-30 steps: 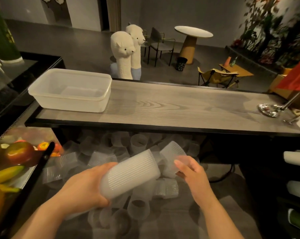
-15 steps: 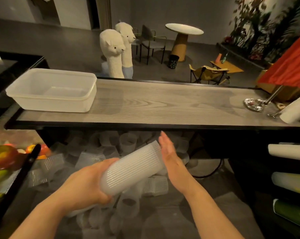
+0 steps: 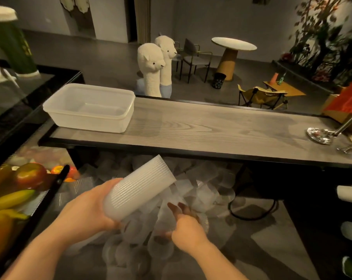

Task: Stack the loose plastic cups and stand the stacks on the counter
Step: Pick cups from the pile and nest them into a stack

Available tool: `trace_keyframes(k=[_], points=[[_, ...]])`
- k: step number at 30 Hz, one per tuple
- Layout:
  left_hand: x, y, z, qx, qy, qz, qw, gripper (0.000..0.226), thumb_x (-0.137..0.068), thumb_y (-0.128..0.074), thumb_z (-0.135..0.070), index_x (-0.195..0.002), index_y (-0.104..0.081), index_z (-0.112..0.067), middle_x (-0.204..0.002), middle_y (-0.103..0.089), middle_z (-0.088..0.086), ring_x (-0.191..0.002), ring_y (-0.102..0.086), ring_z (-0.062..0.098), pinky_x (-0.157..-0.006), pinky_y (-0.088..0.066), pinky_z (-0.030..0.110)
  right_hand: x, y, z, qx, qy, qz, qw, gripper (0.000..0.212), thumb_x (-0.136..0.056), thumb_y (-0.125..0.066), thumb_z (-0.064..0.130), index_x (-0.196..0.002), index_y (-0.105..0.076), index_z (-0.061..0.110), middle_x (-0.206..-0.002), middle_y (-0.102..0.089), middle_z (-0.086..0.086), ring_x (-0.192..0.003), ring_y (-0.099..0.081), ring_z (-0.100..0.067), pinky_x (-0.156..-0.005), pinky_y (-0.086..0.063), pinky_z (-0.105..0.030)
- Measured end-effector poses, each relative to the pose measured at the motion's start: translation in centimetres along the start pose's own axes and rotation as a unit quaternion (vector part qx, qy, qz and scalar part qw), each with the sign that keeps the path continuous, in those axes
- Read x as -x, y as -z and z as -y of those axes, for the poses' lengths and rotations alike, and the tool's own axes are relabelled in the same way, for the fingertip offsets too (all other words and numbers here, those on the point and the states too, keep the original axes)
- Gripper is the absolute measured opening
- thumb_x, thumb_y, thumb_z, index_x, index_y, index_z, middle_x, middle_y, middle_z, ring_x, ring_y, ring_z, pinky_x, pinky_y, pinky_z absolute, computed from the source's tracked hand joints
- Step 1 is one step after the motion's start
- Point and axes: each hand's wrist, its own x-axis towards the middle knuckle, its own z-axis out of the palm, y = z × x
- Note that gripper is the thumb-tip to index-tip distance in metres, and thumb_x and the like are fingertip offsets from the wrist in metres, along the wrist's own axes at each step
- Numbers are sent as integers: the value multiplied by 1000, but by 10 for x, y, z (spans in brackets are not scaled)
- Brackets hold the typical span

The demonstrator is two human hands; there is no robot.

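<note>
While the left hand [image 3: 86, 211] grips a tilted stack of ribbed cups [image 3: 139, 188], the right hand [image 3: 186, 227] grasps 1 loose cup [image 3: 167, 216] in the near pile.

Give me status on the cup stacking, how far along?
Done: nothing stands on the counter yet; it carries only a plastic tub at its left end. In hand: the left hand grips a long ribbed stack of cups, tilted, while the right hand reaches into the loose cups below. Left: most of that pile, then standing the stacks up.
</note>
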Motion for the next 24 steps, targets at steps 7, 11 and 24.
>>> trace_keyframes(k=[7,11,24], points=[[10,9,20,12,4,-5,1000,98,-45,-79,-50,-127,-28,-69,-105,-59,-32,-94,-60,-4,-85,-54,34,-25,-13,-7,-2,9,-163,987,39,-95,-56,35,-133,-54,32,-129,-56,1,-116,-56,-21,-103,-44,-29],[7,14,32,4,2,8,1000,101,-45,-77,-51,-130,-26,-69,-108,-58,-33,-98,-59,-4,-85,-54,33,-25,-1,-14,-216,-7,-189,958,21,-92,-61,10,-100,-71,27,-98,-59,12,-100,-62,-13,-88,-53,-22],[-3,17,38,-9,-62,36,997,96,-48,-76,-53,-124,-21,-75,-106,-54,-38,-98,-55,-7,-86,-51,26,43,77,67,-495,166,-264,811,29,-93,-59,8,-105,-74,30,-93,-73,-11,-84,-68,-16,-88,-51,-30]])
